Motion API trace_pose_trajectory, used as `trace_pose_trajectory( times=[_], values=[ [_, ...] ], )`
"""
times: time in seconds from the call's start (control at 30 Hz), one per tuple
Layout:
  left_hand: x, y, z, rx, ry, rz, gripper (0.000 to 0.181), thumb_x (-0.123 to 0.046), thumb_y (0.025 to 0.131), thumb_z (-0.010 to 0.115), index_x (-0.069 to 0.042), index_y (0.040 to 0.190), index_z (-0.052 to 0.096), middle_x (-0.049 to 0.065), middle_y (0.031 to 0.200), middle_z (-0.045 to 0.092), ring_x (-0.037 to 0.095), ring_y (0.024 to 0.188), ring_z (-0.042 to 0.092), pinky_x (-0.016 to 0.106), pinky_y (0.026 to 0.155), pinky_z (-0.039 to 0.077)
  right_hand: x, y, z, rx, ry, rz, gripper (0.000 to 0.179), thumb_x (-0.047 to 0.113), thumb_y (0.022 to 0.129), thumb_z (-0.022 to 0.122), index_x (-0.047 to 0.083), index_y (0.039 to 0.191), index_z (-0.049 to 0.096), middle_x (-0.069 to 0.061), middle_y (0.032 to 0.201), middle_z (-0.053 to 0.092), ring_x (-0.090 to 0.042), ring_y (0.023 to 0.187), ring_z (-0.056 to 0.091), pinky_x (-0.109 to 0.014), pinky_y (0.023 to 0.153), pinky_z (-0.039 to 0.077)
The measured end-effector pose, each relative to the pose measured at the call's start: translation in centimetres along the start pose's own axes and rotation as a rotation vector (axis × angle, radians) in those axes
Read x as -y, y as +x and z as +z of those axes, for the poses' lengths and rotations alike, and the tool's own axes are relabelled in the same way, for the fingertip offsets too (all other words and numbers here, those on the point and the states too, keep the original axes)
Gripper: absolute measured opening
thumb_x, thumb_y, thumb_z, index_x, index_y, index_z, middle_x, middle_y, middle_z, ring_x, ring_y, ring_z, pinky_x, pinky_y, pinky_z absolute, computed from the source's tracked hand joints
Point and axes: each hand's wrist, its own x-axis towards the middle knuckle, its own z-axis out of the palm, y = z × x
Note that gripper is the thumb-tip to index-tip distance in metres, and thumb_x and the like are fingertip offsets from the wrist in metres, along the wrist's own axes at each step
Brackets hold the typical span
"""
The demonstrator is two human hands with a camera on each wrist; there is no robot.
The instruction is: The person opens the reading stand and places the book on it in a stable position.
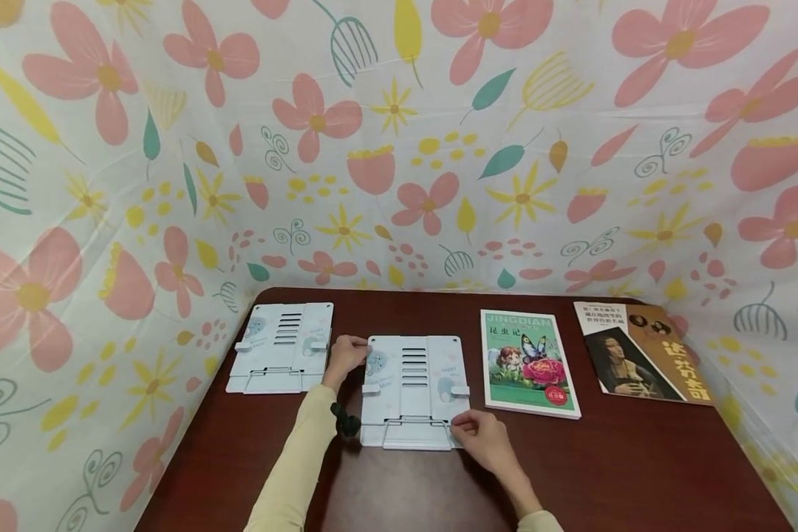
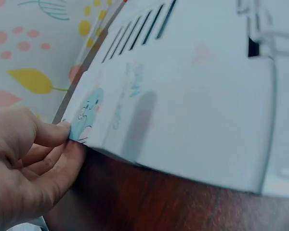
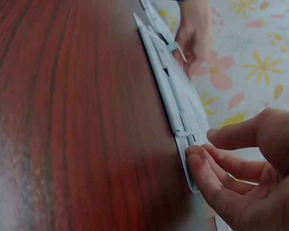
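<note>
A white folding book stand point(image 1: 414, 399) with slots and a wire page-holder lies flat at the middle of the dark table. At its upper left edge, my left hand point(image 1: 347, 357) pinches the stand; the left wrist view has the thumb point(image 2: 53, 134) on top and the other fingers beneath. My right hand point(image 1: 487, 440) grips the stand's lower right corner between thumb and fingers, beside the wire bar point(image 3: 188, 134). To the left lies a second white book stand point(image 1: 281, 353) of the same kind, apart from both hands.
Right of the stand lies a green-covered book point(image 1: 530, 362). Farther right, another book point(image 1: 638, 355) with a portrait on its cover lies near the table's right edge. Flower-printed cloth point(image 1: 399, 148) rises behind the table point(image 1: 612, 473) and at its sides.
</note>
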Motion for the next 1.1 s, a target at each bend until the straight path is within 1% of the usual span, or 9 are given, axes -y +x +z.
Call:
trace_pose_trajectory(
  times=[0.13, 0.27, 0.4, 0.53, 0.73, 0.93, 1.1],
  values=[
    [0.35, 0.2, -0.01, 0.005, -0.065, -0.02, 0.026, -0.009, 0.095, 0.068, 0.005, 0.117, 0.071, 0.022, 0.115, 0.07, 0.033, 0.1, 0.073, 0.038, 0.084, 0.061, 0.42, 0.14, 0.34, 0.029, -0.001, -0.004, 0.005, 0.008, 0.084, 0.079, 0.006, 0.086, 0.075, -0.002, 0.078, 0.073, -0.01, 0.068, 0.066, -0.023, 0.06, 0.053],
    [0.45, 0.33, -0.06, 0.031, -0.102, -0.034, 0.027, -0.01, 0.096, 0.068, 0.006, 0.118, 0.071, 0.023, 0.118, 0.068, 0.034, 0.105, 0.071, 0.038, 0.086, 0.061, 0.57, 0.36, 0.54, 0.01, -0.037, -0.017, 0.006, 0.006, 0.081, 0.079, 0.004, 0.084, 0.074, -0.003, 0.076, 0.072, -0.011, 0.066, 0.065, -0.026, 0.059, 0.054],
    [0.47, 0.37, -0.27, 0.048, -0.148, -0.078, 0.028, -0.01, 0.097, 0.067, 0.006, 0.12, 0.07, 0.024, 0.121, 0.068, 0.033, 0.109, 0.07, 0.037, 0.088, 0.061, 0.5, 0.53, 0.83, -0.014, -0.069, -0.01, 0.006, 0.007, 0.081, 0.08, 0.005, 0.081, 0.074, -0.002, 0.072, 0.071, -0.009, 0.063, 0.063, -0.026, 0.058, 0.053],
    [0.34, 0.49, -0.5, 0.051, -0.192, -0.123, 0.029, -0.008, 0.096, 0.068, 0.006, 0.121, 0.07, 0.024, 0.12, 0.068, 0.03, 0.108, 0.07, 0.035, 0.087, 0.061, 0.54, 0.64, 0.99, -0.022, -0.08, 0.011, 0.008, 0.01, 0.081, 0.081, 0.006, 0.078, 0.074, 0.0, 0.068, 0.069, -0.009, 0.06, 0.059, -0.025, 0.055, 0.05],
    [0.23, 0.62, -0.49, 0.054, -0.21, -0.152, 0.029, -0.008, 0.096, 0.068, 0.005, 0.121, 0.07, 0.022, 0.12, 0.069, 0.026, 0.104, 0.07, 0.031, 0.084, 0.061, 0.65, 0.66, 0.87, -0.02, -0.09, 0.023, 0.009, 0.01, 0.08, 0.08, 0.006, 0.076, 0.073, 0.0, 0.065, 0.066, -0.01, 0.058, 0.056, -0.026, 0.054, 0.047],
    [0.34, 0.47, -0.35, 0.033, -0.238, -0.157, 0.028, -0.008, 0.096, 0.067, 0.004, 0.121, 0.071, 0.023, 0.123, 0.068, 0.027, 0.107, 0.069, 0.033, 0.087, 0.061, 0.59, 0.77, 0.9, -0.017, -0.109, 0.002, 0.008, 0.01, 0.081, 0.078, 0.007, 0.076, 0.072, 0.0, 0.066, 0.066, -0.009, 0.06, 0.056, -0.026, 0.056, 0.048],
    [0.32, 0.4, -0.36, 0.03, -0.254, -0.166, 0.029, -0.007, 0.096, 0.067, 0.005, 0.122, 0.07, 0.023, 0.125, 0.067, 0.03, 0.11, 0.069, 0.034, 0.088, 0.06, 0.45, 0.85, 0.9, -0.009, -0.113, -0.012, 0.008, 0.01, 0.08, 0.078, 0.008, 0.075, 0.072, 0.001, 0.066, 0.066, -0.008, 0.06, 0.056, -0.026, 0.057, 0.048]
  ],
)
